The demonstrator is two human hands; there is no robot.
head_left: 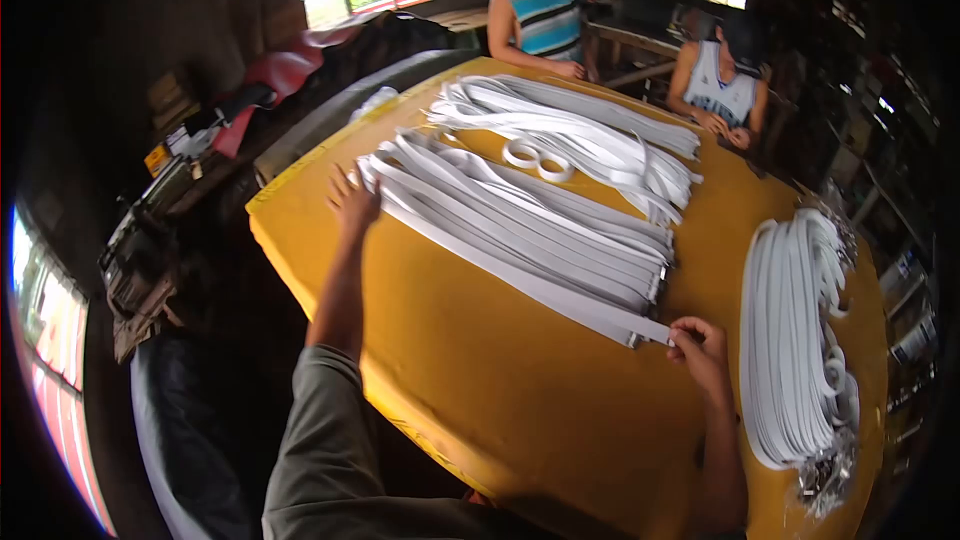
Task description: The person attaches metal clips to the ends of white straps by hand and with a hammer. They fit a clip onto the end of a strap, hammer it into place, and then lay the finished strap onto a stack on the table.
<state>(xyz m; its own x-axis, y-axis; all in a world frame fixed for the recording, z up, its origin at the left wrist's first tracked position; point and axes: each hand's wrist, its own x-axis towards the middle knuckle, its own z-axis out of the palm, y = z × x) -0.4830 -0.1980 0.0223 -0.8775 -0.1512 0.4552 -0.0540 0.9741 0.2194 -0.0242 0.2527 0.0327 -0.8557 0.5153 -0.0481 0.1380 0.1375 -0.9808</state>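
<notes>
A bundle of flat white straps (520, 225) lies in long, close rows across the yellow tabletop in front of me. My left hand (354, 200) rests at the bundle's far-left looped end, fingers spread and touching its edge. At the near-right end, my right hand (702, 348) pinches the tip of the nearest white strap (600, 316) between thumb and fingers. That strap runs along the bundle's front side, its end reaching past the others. Small metal-looking pieces (660, 280) show at the right ends of the rows.
A second pile of white straps (590, 140) lies behind, with two white rolls (537, 160) between. Another strap bundle (785, 340) is on the right, beside clear plastic (830, 485). Two people (540, 15) are beyond the yellow table (500, 410).
</notes>
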